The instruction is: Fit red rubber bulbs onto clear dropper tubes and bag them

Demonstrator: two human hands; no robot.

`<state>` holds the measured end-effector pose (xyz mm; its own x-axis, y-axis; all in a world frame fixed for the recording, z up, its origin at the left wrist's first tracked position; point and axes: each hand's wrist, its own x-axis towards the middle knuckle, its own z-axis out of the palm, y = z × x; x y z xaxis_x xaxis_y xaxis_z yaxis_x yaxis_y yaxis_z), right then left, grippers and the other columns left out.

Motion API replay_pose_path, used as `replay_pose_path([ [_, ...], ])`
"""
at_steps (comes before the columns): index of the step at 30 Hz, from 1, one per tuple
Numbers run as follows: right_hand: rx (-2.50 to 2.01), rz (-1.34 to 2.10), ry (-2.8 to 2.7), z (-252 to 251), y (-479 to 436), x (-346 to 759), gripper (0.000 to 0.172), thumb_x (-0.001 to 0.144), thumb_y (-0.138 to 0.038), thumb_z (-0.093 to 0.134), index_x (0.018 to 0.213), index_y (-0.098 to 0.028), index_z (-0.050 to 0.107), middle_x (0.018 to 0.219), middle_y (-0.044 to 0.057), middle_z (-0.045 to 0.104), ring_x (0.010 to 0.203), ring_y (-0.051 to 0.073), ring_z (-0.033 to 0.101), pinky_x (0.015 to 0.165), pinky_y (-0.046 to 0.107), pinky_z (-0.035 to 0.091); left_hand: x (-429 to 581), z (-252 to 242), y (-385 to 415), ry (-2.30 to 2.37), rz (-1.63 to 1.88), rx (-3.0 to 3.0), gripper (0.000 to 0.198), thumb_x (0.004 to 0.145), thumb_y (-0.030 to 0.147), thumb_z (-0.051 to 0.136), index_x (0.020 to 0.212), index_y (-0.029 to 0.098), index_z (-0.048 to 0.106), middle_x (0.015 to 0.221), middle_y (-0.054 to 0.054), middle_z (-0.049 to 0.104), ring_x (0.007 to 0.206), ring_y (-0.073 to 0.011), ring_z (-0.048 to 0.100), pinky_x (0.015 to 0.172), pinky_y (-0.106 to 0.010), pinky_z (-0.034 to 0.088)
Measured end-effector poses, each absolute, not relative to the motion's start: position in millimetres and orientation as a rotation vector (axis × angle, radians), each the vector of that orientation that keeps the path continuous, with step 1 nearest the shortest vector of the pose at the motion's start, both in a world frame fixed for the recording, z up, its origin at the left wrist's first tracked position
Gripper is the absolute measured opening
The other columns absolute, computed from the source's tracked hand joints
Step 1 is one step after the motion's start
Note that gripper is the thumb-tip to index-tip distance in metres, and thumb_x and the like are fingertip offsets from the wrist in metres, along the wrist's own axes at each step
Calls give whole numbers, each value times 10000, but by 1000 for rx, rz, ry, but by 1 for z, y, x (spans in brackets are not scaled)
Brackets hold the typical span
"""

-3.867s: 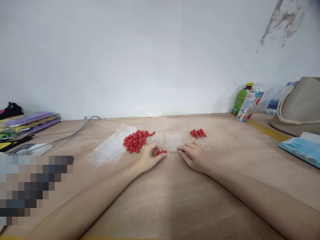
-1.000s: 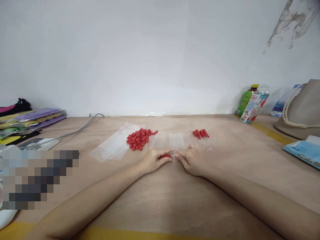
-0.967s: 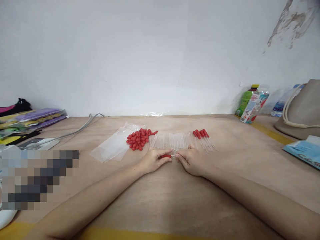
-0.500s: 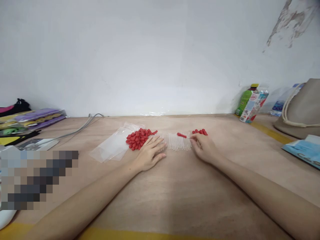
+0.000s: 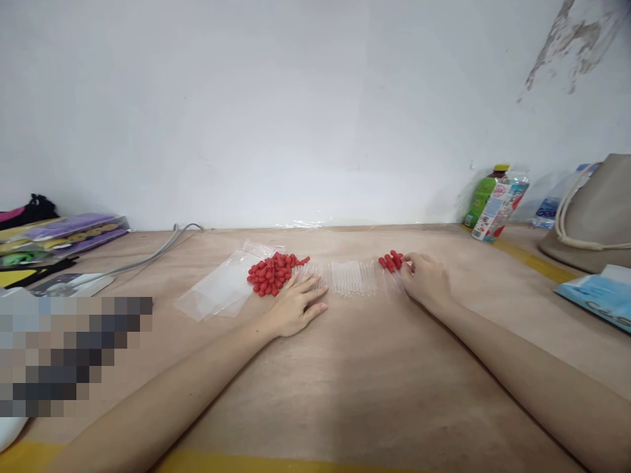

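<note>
My left hand (image 5: 298, 305) lies flat with fingers spread, over part of a row of clear thin tubes (image 5: 351, 278). Beside its fingertips is a heap of red rubber bulbs (image 5: 271, 272). Over to the right, my right hand (image 5: 426, 279) is closed in a pinch at a small group of red-bulbed droppers (image 5: 389, 261), whose clear tubes point toward me. The pinch seems to be on one dropper at the group's right side; the fingers partly hide it.
Clear plastic bags (image 5: 217, 289) lie left of the heap, partly under it. A grey cable (image 5: 162, 249) and packaged items (image 5: 79, 233) are farther left. Bottles (image 5: 486, 197), a beige bag (image 5: 591, 223) and a blue packet (image 5: 601, 295) stand or lie at the right.
My right hand has moved right, from the tube row to the small red group. The red-bulbed piece over the row is gone from there. My left hand stays put.
</note>
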<state>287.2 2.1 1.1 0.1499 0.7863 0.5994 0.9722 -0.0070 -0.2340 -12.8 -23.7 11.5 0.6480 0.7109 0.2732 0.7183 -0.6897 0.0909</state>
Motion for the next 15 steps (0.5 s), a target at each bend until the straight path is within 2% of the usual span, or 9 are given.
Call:
replay_pose_path([
  [8, -1858, -409, -1770, -3, -1, 283, 257, 805, -310, 403, 868, -217, 634, 831, 45, 621, 732, 175, 544, 673, 314, 249, -12, 12, -25, -1302, -419, -2863, 471, 893, 477, 313, 1279, 238, 440, 1389, -66, 349, 1313, -220, 242, 1085, -467, 118],
  [15, -1884, -319, -1856, 4, -11, 260, 269, 760, -364, 423, 639, -177, 573, 764, 48, 616, 764, 193, 535, 732, 363, 254, -11, 14, -27, -1329, -397, -2877, 480, 893, 482, 307, 1289, 238, 427, 1395, -67, 339, 1317, -216, 230, 1087, -458, 110],
])
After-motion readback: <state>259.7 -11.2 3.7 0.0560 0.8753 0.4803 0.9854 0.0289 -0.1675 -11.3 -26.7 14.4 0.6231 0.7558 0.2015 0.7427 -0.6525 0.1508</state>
